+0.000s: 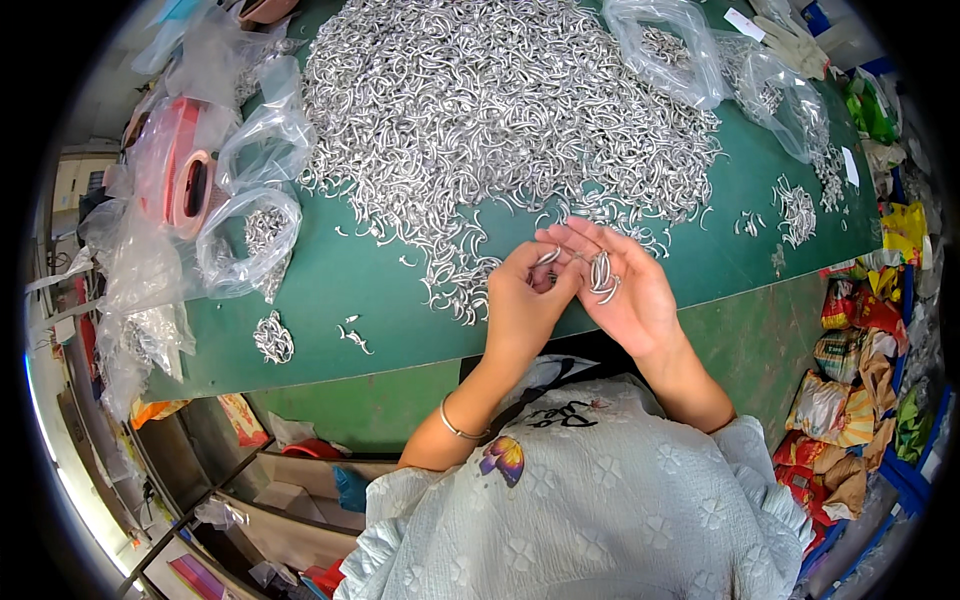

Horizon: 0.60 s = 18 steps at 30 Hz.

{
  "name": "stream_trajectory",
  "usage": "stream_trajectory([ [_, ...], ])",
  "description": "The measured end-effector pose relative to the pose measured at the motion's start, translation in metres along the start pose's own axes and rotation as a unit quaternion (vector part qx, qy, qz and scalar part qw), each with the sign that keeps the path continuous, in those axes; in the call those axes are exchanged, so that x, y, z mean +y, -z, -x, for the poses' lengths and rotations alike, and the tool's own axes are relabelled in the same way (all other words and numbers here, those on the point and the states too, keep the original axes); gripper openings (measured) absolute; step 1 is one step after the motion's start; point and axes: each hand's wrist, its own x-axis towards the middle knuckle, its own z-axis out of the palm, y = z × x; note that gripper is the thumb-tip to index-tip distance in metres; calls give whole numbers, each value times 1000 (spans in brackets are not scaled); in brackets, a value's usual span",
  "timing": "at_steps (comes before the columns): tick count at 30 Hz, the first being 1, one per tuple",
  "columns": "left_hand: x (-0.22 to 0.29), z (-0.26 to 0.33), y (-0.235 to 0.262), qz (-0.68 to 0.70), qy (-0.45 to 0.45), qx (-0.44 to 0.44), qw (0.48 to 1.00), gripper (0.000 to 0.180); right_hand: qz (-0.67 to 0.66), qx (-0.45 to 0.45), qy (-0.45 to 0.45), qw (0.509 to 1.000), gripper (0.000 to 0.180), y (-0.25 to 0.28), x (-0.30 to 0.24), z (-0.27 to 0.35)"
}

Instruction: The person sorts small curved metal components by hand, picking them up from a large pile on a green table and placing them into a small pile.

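Observation:
A wide heap of small, curved silver metal pieces [480,110] covers the far middle of the green table [400,345]. At the heap's near edge my two hands meet. My right hand [640,300] is palm up, with several curved metal pieces [602,278] lying across its palm and finger bases. Beside it my left hand [522,305], a bangle on its wrist, is closed with the fingers bent inward. One or more curved pieces [547,257] show between its fingers; its fingertips touch the right hand's fingers, and part of its grip is hidden.
Small piles lie at left [273,338] and right [796,212], with a few loose pieces nearby. Clear plastic bags holding pieces stand at left [250,240] and far right [670,50]. A pink handled object [190,190] leans at left. Colourful packages [830,405] fill the right side.

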Motion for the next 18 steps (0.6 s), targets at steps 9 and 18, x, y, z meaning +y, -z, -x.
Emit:
stream_trajectory([
  [9,16,-6,13,553,129,-100,817,17,-58,36,-12,998,30,18,-6,-3],
  [18,-17,-15,23,631,175,-257,711,33,34,36,1,999,23,13,-4,0],
])
